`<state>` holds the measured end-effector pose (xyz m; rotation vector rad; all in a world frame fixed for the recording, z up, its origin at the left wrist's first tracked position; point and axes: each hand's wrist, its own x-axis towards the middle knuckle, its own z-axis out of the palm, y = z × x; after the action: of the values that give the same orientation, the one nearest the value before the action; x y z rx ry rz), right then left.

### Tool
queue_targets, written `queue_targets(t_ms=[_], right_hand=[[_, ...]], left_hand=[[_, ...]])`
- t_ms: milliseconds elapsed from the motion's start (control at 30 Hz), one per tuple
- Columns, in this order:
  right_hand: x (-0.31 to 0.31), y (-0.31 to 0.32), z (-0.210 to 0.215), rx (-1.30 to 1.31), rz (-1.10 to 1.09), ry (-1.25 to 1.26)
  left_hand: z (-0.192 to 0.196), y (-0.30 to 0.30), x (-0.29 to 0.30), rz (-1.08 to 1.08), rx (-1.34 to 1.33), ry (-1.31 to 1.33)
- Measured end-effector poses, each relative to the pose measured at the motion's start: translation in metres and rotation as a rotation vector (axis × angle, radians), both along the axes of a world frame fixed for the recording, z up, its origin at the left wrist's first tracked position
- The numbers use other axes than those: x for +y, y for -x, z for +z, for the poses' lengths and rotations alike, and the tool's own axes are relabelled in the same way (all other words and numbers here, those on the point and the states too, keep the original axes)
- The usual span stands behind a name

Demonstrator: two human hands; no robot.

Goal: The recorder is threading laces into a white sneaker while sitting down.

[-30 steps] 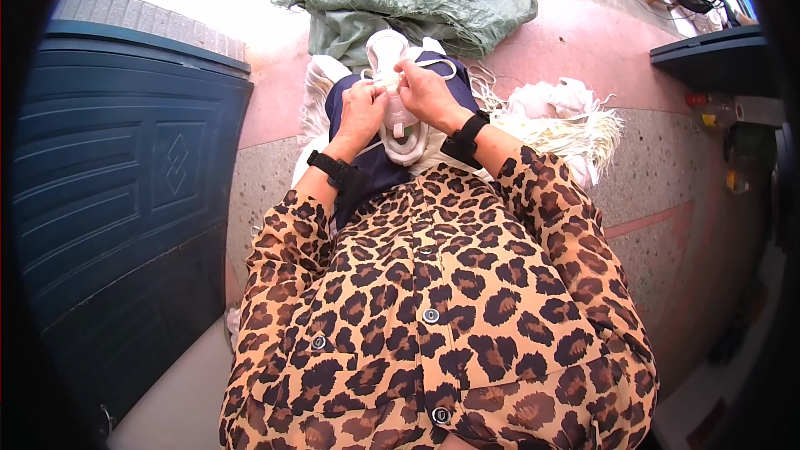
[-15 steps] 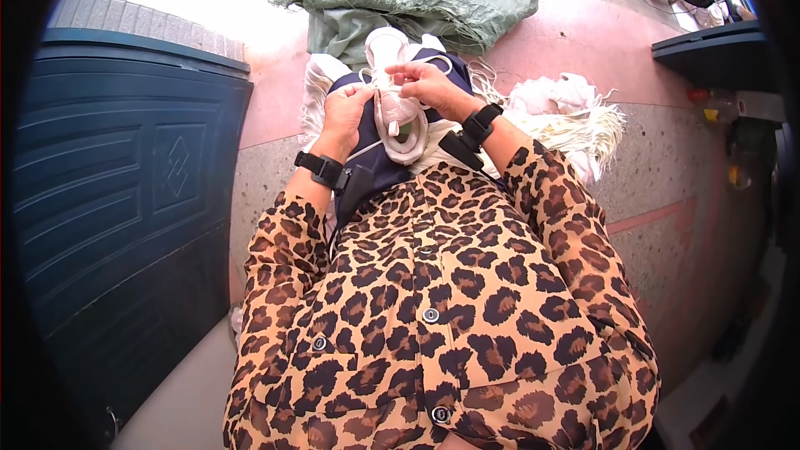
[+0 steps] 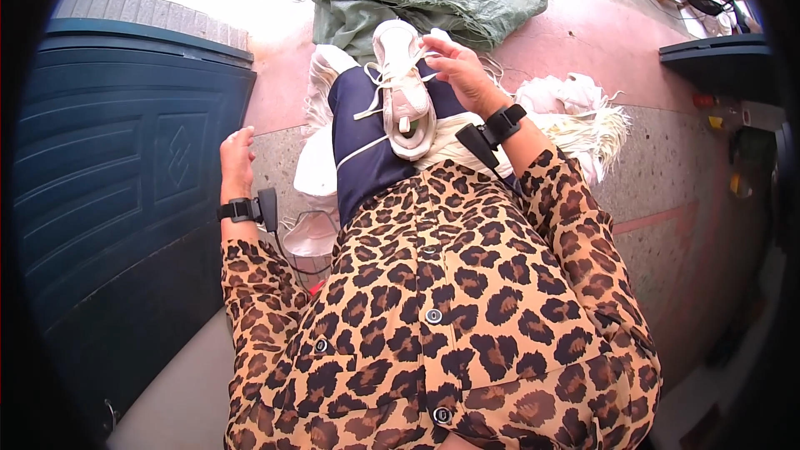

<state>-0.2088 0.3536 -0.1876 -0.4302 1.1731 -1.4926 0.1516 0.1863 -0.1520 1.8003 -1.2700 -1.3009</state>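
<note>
A pale pink and white lace-up shoe lies on my lap over dark blue cloth, its heel opening toward me. White shoelaces hang loose over its left side. Close to the shoe's right side, my right hand has its fingers spread, the fingertips beside the laces; whether they touch is unclear. My left hand is away to the left, near the blue panel, fingers loosely bent and nothing visible in them. A black strap with a small device sits on each wrist.
A green woven sack covers the floor ahead. White laces and pale shoes or cloth are heaped to the right. More white items lie beside my left thigh. A dark blue panelled door stands left, another dark panel right.
My left hand has left the shoe and swung far out to the left. My right hand has moved slightly right, off the laces, and its fingers have spread. The shoe now shows more fully.
</note>
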Motion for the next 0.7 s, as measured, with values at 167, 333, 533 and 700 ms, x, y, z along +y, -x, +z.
queue_targets(t_ms=[167,333,533,700], right_hand=[[0.004,0.006,-0.007,0.092,-0.021,0.019],[0.011,0.009,0.000,0.184,-0.065,0.023],[0.026,0.009,-0.007,0.290,-0.081,-0.083],[0.030,0.007,-0.012,0.730,-0.100,-0.137]], left_hand=[[-0.004,0.085,0.051,-0.692,-0.370,0.571],[0.002,0.177,0.124,-1.261,-0.617,1.041],[-0.018,0.187,0.126,-1.349,-0.743,1.217],[-0.026,0.187,0.078,-0.944,-0.354,0.926]])
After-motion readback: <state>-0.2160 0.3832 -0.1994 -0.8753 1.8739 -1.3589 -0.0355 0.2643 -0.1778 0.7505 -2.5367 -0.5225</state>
